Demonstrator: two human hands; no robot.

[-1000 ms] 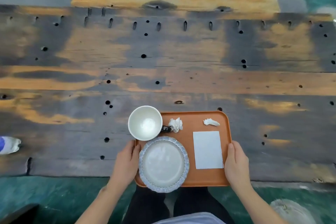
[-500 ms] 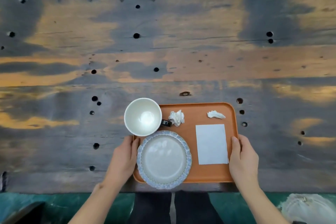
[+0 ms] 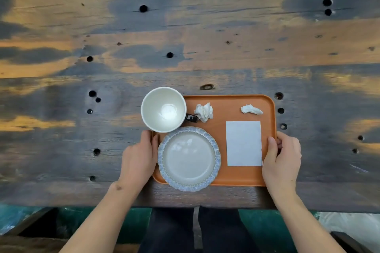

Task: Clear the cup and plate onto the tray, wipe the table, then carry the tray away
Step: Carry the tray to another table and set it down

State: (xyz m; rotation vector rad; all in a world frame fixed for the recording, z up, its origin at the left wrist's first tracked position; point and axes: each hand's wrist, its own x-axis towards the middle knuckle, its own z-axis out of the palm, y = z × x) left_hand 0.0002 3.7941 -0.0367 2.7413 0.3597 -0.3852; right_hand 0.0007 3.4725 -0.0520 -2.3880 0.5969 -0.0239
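Head view: both hands grip orange tray bearing white cup, scalloped plate.

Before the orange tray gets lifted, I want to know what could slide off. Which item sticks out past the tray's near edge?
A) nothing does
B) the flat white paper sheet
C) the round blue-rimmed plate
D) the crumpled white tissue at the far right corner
C: the round blue-rimmed plate overhangs the near edge of the orange plastic tray, while the flat white paper sheet and the crumpled white tissue lie fully inside the rim.

No readable text or labels; the white paper on the tray seems blank
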